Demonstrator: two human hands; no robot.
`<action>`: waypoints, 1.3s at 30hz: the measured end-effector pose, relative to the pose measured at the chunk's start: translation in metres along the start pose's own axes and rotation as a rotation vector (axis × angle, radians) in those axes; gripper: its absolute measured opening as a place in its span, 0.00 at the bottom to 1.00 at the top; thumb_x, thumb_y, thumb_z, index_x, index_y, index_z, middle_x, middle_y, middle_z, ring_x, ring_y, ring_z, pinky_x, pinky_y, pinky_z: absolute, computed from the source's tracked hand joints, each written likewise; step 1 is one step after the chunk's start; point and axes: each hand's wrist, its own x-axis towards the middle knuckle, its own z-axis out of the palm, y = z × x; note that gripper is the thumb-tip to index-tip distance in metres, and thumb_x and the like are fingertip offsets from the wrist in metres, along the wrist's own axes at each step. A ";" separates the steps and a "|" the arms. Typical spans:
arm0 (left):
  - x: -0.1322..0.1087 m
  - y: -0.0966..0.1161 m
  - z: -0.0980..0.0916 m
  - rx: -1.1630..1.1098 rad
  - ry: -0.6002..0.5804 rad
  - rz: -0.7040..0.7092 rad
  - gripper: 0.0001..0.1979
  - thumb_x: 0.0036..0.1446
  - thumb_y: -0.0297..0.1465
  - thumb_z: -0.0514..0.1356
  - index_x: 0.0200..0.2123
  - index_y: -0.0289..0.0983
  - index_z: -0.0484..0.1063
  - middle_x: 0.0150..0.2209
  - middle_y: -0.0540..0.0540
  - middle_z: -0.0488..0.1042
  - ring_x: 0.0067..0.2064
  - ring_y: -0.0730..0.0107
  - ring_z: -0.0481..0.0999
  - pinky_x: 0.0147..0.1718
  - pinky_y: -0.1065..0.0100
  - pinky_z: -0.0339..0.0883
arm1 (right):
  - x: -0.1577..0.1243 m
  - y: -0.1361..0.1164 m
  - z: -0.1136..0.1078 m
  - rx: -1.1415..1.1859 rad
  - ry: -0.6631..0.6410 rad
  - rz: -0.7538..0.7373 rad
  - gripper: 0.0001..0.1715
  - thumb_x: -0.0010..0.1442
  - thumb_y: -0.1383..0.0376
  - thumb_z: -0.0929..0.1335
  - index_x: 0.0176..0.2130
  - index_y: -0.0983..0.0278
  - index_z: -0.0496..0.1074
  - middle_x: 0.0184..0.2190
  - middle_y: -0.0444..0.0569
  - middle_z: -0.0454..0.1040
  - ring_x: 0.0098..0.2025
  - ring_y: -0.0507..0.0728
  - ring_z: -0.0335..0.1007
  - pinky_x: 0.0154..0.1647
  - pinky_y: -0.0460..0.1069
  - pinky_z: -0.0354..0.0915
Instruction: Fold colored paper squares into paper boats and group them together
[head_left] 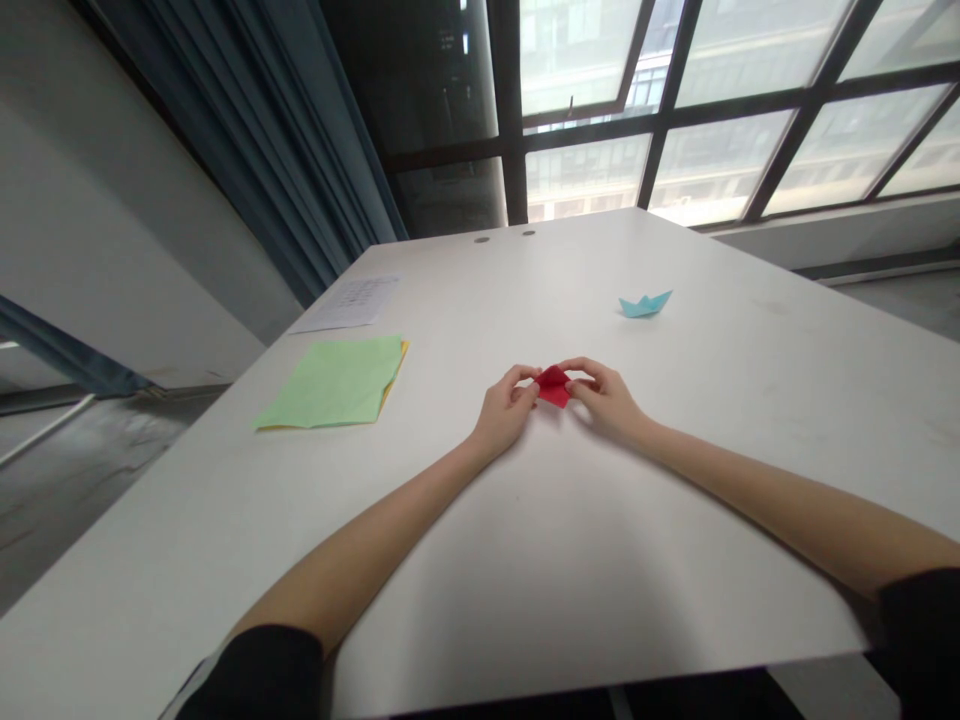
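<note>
A small folded piece of red paper rests on the white table between my two hands. My left hand pinches its left edge with curled fingers. My right hand pinches its right edge the same way. Both forearms stretch across the table toward it. A finished light-blue paper boat stands farther back on the right, apart from both hands.
A stack of coloured sheets with a green one on top lies at the left of the table. A white printed sheet lies behind it. Blue curtains and large windows are beyond the table's far edge.
</note>
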 end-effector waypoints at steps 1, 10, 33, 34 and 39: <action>0.000 -0.001 0.000 0.009 0.003 0.006 0.09 0.56 0.33 0.54 0.40 0.37 0.66 0.43 0.46 0.71 0.35 0.72 0.73 0.33 0.69 0.69 | 0.001 0.000 0.000 0.027 0.005 0.020 0.16 0.49 0.69 0.63 0.40 0.64 0.70 0.32 0.47 0.75 0.34 0.54 0.71 0.41 0.53 0.66; 0.004 -0.005 -0.004 0.063 0.083 0.044 0.09 0.54 0.31 0.54 0.37 0.37 0.72 0.35 0.47 0.72 0.31 0.74 0.70 0.33 0.70 0.66 | 0.004 0.002 -0.002 0.179 0.060 0.017 0.09 0.49 0.65 0.66 0.33 0.63 0.75 0.44 0.50 0.73 0.47 0.58 0.68 0.51 0.55 0.62; -0.005 0.007 0.001 0.008 -0.173 -0.016 0.10 0.48 0.26 0.58 0.35 0.37 0.62 0.31 0.51 0.69 0.28 0.77 0.71 0.26 0.75 0.64 | 0.003 -0.003 0.000 0.093 0.026 0.091 0.16 0.48 0.56 0.70 0.33 0.65 0.71 0.29 0.48 0.76 0.31 0.53 0.71 0.34 0.50 0.67; -0.005 0.007 0.001 0.047 -0.168 0.007 0.09 0.48 0.25 0.58 0.35 0.37 0.63 0.32 0.50 0.69 0.29 0.77 0.71 0.27 0.74 0.64 | 0.003 -0.003 0.000 0.072 0.023 0.091 0.16 0.48 0.55 0.70 0.32 0.65 0.72 0.29 0.48 0.76 0.31 0.54 0.71 0.35 0.50 0.67; -0.007 0.008 0.001 0.210 -0.145 0.120 0.10 0.49 0.25 0.57 0.38 0.37 0.64 0.37 0.48 0.70 0.32 0.75 0.71 0.32 0.72 0.67 | 0.003 -0.005 -0.001 0.000 0.020 0.032 0.14 0.50 0.56 0.69 0.30 0.65 0.73 0.28 0.48 0.77 0.30 0.54 0.72 0.34 0.50 0.67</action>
